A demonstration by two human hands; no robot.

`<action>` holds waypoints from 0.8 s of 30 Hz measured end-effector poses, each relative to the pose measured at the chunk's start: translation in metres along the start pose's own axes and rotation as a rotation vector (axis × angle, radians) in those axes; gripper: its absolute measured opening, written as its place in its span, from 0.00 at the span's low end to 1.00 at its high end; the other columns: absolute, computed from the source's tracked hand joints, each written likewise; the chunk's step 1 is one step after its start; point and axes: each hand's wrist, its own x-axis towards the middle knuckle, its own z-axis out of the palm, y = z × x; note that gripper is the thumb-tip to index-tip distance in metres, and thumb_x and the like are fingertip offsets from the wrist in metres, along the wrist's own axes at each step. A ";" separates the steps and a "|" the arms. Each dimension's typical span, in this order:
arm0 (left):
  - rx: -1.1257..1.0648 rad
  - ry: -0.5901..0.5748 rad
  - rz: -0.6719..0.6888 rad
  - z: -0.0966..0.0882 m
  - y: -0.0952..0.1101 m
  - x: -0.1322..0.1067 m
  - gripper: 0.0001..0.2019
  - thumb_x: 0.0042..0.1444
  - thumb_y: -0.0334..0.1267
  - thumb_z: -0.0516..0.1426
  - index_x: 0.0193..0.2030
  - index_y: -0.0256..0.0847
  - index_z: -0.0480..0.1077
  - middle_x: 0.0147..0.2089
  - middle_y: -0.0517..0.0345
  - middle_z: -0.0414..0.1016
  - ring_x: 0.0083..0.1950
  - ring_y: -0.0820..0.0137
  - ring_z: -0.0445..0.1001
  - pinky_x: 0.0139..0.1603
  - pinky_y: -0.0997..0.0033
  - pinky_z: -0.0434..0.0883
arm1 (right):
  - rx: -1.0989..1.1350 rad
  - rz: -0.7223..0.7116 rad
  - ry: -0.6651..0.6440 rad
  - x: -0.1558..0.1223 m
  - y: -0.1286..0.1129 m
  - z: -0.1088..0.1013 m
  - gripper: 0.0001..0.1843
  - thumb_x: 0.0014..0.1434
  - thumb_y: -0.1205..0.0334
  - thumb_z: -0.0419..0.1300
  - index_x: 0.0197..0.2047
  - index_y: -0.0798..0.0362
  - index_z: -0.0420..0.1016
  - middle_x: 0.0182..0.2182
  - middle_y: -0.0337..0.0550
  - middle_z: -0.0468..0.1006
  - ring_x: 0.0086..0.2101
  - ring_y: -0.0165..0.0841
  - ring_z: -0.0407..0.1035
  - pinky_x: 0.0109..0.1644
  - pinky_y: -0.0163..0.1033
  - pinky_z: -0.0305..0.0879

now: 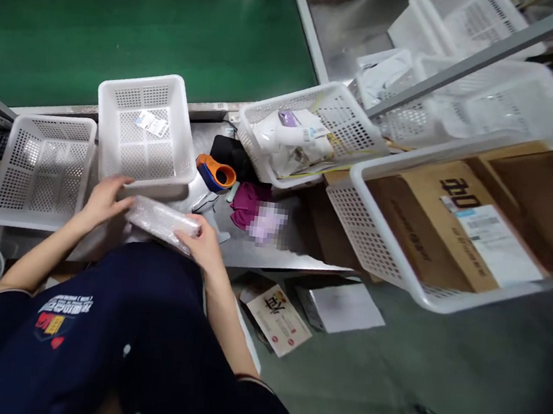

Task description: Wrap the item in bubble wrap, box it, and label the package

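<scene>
A flat, oblong package in clear bubble wrap is held level close to my body, in front of the dark shirt. My left hand has its thumb at the package's left end, with the fingers reaching towards the rim of a white basket. Around the right end, my right hand is closed with thumb and fingers. Just beyond it lie an orange and blue tape dispenser and a crumpled magenta cloth item. A paper slip with a label rests inside that basket.
Another white basket stands at the left. A basket of bagged items and one holding cardboard boxes are at the right. A green conveyor belt runs behind. Opened cartons lie below the bench edge.
</scene>
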 end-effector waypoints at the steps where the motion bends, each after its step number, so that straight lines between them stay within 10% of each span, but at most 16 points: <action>1: -0.022 0.114 -0.055 0.007 -0.001 -0.008 0.23 0.62 0.51 0.63 0.59 0.41 0.78 0.54 0.43 0.84 0.52 0.53 0.83 0.59 0.47 0.78 | -0.097 -0.041 0.088 -0.002 -0.003 0.000 0.28 0.46 0.47 0.73 0.48 0.52 0.78 0.38 0.43 0.81 0.37 0.41 0.74 0.47 0.46 0.72; 4: -0.366 0.039 -0.164 0.044 -0.005 -0.024 0.39 0.55 0.55 0.69 0.70 0.39 0.70 0.67 0.37 0.77 0.65 0.47 0.78 0.65 0.44 0.76 | -0.214 -0.129 0.148 -0.011 -0.016 0.006 0.28 0.51 0.49 0.70 0.54 0.52 0.78 0.47 0.48 0.84 0.44 0.44 0.76 0.53 0.50 0.72; 7: -0.794 -0.113 -0.192 0.080 -0.011 -0.031 0.59 0.39 0.56 0.77 0.77 0.40 0.61 0.79 0.34 0.63 0.76 0.42 0.67 0.72 0.44 0.70 | -0.073 -0.107 -0.088 -0.019 -0.026 0.016 0.29 0.51 0.51 0.72 0.55 0.52 0.78 0.46 0.47 0.84 0.45 0.43 0.77 0.54 0.49 0.73; 11: -1.055 -0.135 -0.222 0.093 -0.017 -0.036 0.55 0.37 0.50 0.80 0.73 0.40 0.68 0.72 0.39 0.73 0.71 0.43 0.73 0.71 0.47 0.71 | 0.166 0.003 -0.340 -0.025 -0.025 0.026 0.32 0.48 0.49 0.76 0.53 0.52 0.79 0.43 0.43 0.83 0.43 0.41 0.77 0.51 0.46 0.75; 17: -1.060 -0.185 -0.353 0.077 -0.025 -0.039 0.36 0.40 0.46 0.78 0.57 0.38 0.79 0.50 0.49 0.85 0.49 0.57 0.82 0.55 0.58 0.77 | -0.001 -0.152 -0.068 -0.018 0.000 0.033 0.36 0.49 0.52 0.77 0.61 0.46 0.77 0.62 0.52 0.73 0.60 0.47 0.71 0.63 0.53 0.73; 20: -0.912 -0.249 -0.380 0.078 -0.037 -0.030 0.33 0.41 0.49 0.77 0.53 0.36 0.80 0.46 0.49 0.83 0.48 0.56 0.81 0.53 0.57 0.76 | 0.121 -0.052 -0.224 0.000 0.023 0.037 0.50 0.45 0.51 0.78 0.69 0.45 0.69 0.66 0.55 0.72 0.63 0.49 0.70 0.63 0.55 0.74; 24: -0.646 -0.097 -0.230 0.077 -0.054 -0.019 0.34 0.36 0.52 0.79 0.48 0.39 0.77 0.57 0.44 0.79 0.59 0.50 0.77 0.64 0.52 0.72 | 0.186 -0.025 -0.331 0.021 0.049 0.045 0.33 0.47 0.49 0.76 0.56 0.49 0.81 0.60 0.54 0.79 0.60 0.51 0.74 0.69 0.59 0.67</action>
